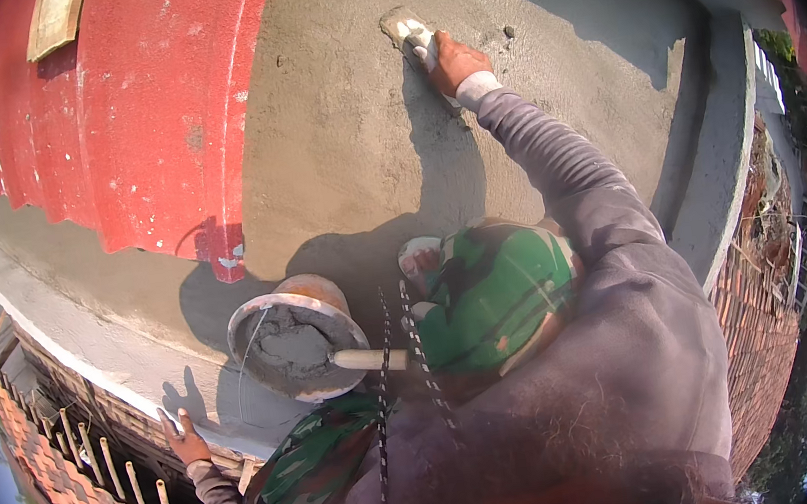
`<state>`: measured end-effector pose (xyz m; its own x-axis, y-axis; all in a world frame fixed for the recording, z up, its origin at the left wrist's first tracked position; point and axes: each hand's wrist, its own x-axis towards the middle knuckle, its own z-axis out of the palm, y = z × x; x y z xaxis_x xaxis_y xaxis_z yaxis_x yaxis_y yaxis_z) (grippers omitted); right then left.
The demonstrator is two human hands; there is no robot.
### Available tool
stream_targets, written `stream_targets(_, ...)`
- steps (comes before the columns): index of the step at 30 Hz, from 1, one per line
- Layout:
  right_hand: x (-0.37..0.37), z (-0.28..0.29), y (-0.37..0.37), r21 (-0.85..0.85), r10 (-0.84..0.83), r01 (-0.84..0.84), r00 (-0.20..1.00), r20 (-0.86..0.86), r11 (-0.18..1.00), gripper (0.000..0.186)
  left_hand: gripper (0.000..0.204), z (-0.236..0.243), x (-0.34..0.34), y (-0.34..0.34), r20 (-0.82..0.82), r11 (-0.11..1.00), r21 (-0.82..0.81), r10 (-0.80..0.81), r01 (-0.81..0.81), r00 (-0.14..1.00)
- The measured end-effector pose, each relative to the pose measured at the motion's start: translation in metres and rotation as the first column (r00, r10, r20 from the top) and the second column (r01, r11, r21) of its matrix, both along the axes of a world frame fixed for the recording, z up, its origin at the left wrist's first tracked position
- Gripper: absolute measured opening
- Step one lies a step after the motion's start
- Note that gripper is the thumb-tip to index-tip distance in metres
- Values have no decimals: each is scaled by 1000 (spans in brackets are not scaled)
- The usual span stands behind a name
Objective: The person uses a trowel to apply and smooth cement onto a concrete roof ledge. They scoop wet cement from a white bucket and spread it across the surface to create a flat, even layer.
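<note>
My right hand (461,61), reached out far ahead, is closed around a pale, mortar-smeared plastering float (412,34) against the grey cement surface (333,89). My left hand (186,445) lies with fingers spread at the outer edge of the pale ledge (91,331), holding nothing. Between my arms stands a bucket (307,289) of wet grey mortar (293,351). A tool with a light wooden handle (371,359) rests in it; its blade is hidden in the mortar. The bucket is close to my camouflage-clad knee (489,292).
Red corrugated roofing sheet (145,112) overlaps the cement at the left, with a wooden piece (53,23) on it. Beyond the ledge, the roof edge drops to bamboo poles (135,486) and clay tiles (77,463). A raised cement border (718,143) runs along the right.
</note>
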<state>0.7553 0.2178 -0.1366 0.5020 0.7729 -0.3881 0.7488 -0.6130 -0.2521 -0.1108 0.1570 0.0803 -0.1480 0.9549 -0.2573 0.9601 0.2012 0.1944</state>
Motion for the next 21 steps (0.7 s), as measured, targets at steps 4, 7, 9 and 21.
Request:
stream_targets(4,109,7,-59,-27,-349,359,920,179,933,56,73,-6,3,8,-31,1000,-25,-10,9,999)
stream_targets(7,177,-20,-101,75,-531,528,821,208,846,65,72,-17,-8,26,-17,998,12,-56,56,998)
stream_targets(9,193,-39,-120,78,-598,593,795,101,801,65,72,-23,6,41,-6,996,27,-89,89,996)
stream_targets(21,-124,10,-138,-151,143,-167,977,-160,974,53,72,-21,45,64,17,987,16,-157,157,987)
